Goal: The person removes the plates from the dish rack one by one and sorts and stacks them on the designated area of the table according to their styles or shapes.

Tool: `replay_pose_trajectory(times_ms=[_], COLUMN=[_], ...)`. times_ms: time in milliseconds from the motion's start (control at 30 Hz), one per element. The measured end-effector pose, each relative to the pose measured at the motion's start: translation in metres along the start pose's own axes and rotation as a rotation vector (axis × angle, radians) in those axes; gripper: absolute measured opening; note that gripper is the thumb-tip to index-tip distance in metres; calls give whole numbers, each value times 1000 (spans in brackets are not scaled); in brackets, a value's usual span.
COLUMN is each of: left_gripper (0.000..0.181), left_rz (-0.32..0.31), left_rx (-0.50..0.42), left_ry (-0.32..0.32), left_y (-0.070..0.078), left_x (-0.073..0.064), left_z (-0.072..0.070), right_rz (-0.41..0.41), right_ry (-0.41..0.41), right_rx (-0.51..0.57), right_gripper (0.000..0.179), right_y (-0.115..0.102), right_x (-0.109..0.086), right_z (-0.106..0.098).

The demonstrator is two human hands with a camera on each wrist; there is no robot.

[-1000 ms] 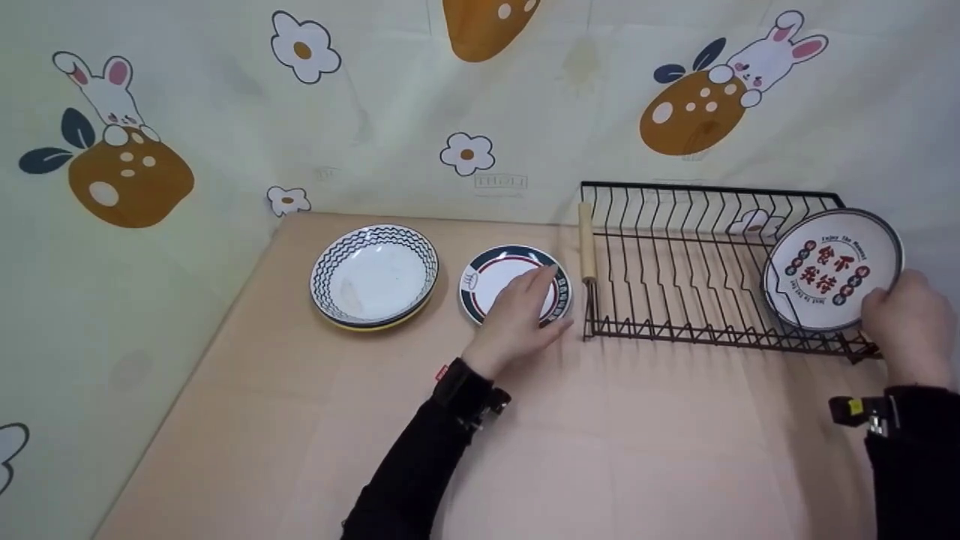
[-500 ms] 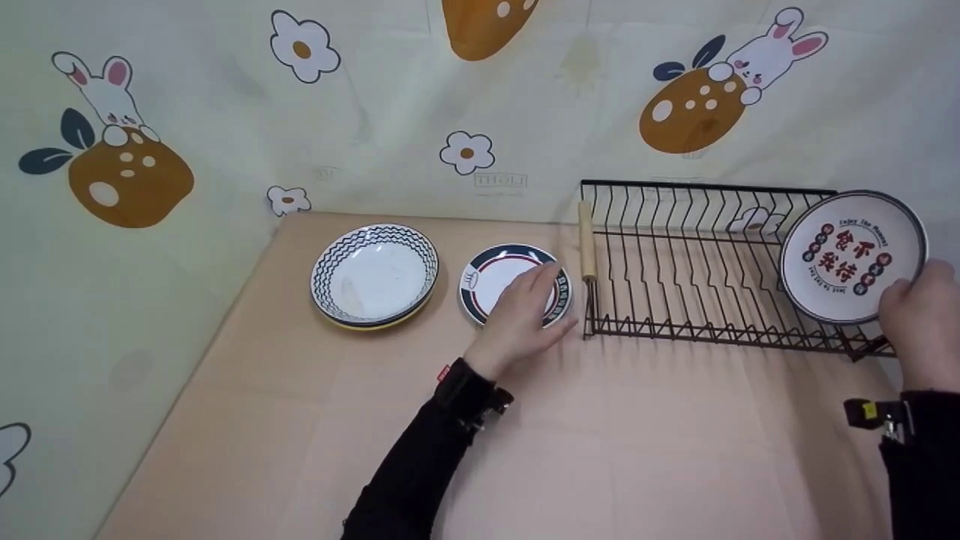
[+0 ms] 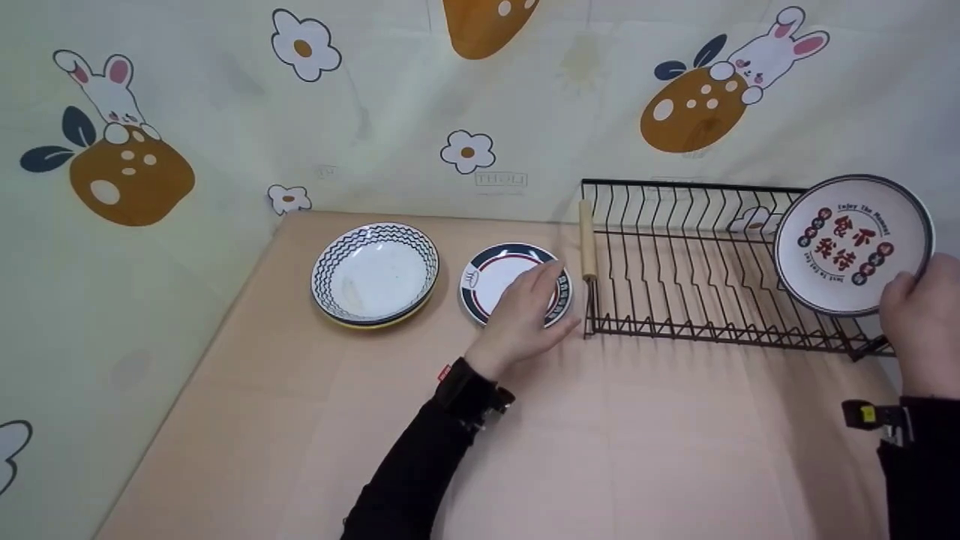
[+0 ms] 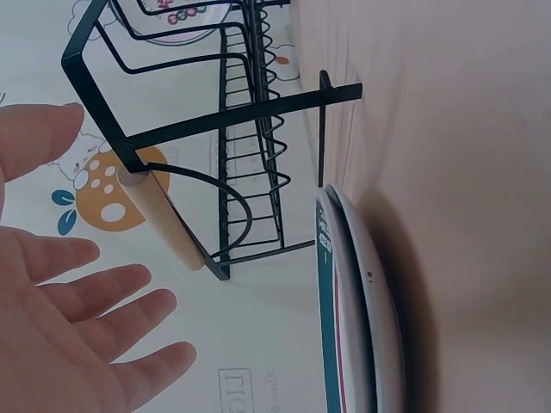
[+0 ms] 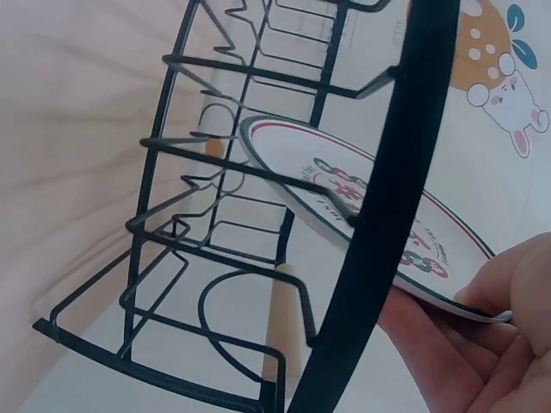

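Note:
My right hand pinches the right edge of a white plate with a dark rim and red lettering, thumb on its face. The plate is held tilted, face toward the head camera, at the right end of the black wire dish rack. In the right wrist view, rack wires cross in front of the plate. My left hand hovers over a small dark-rimmed plate. Its fingers are spread and hold nothing. The left wrist view shows this plate stacked on another dish, apart from the hand.
A white bowl with a wavy black pattern sits on a yellow-edged dish at the left. The rack's wooden handle stands just right of the small plate. A patterned cloth backdrop rises behind the table.
The lettered plate has risen out of the rack's right end, first up and rightward, then slightly back left, with my right hand. My left hand has barely moved.

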State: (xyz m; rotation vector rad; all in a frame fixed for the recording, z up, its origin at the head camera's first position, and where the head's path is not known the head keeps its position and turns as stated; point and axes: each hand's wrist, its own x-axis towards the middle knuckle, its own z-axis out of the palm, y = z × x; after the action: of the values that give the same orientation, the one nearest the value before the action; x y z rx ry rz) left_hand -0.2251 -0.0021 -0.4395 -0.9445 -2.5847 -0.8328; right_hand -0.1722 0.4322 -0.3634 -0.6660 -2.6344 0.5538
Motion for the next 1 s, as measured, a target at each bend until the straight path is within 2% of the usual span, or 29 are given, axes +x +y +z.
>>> replay_pose_trajectory(times_ms=[233,367,667,1000], left_gripper=[85,86,84,81], left_rz=[2,13,39,40], left_rx=[-11,-9,-13,-18], left_ry=[7,16,44,52], left_y=[3,4,5,6], left_x=[1,1,0,0], left_z=[-6,-8,-11,-14], right_rz=[44,30,-63,-80], right_ry=[-33,-34,99,102], right_rx=[72,114,133,195], right_gripper=[48,49,45,47], right_y=[-10,-14,-24,-38], right_x=[-10,-15,-24,-35], right_z=[2,2,7,12])
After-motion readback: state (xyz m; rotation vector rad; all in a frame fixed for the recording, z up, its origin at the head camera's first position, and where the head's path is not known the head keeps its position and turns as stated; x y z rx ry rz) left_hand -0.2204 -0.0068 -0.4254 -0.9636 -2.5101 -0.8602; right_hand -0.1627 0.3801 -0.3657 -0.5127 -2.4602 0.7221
